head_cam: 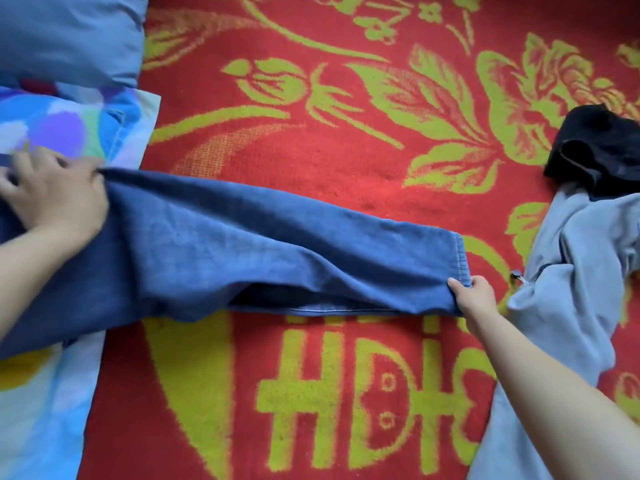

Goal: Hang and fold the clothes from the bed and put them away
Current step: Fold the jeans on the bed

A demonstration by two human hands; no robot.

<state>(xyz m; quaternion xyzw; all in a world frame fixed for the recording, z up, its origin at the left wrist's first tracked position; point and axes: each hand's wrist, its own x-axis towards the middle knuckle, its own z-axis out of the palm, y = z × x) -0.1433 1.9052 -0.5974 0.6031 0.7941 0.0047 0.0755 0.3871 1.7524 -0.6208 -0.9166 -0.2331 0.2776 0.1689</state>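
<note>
Item: one pair of blue jeans (242, 244), laid lengthwise across the red-and-yellow flowered blanket (346, 161) that covers the bed. The waist end is toward the pillows and partly over the patterned pillow (69, 126); the leg end reaches toward the middle of the blanket. The two legs appear stacked one on the other. Holds: the right hand (472, 296) pinches the near corner of the hem (459, 265), thumb on top and fingers tucked under. The left hand (55, 199) lies on the denim at its far upper edge, blurred, so I cannot tell whether it grips or only presses. Handling, as I judge it: medium-weight cloth, limp but with more body than a shirt, not slippery and not fragile. It sags between two holds and holds a crease once smoothed. The hem, side seams and waistband are thick and stitched, and look the best places to grip; the open middle of the leg would only bunch. Neighbouring pieces: a grey garment (568, 271) crumpled just beside the hem, and a black garment (599, 150) touching its far end. A blue pillow (69, 32) sits at the far corner by the patterned one.
</note>
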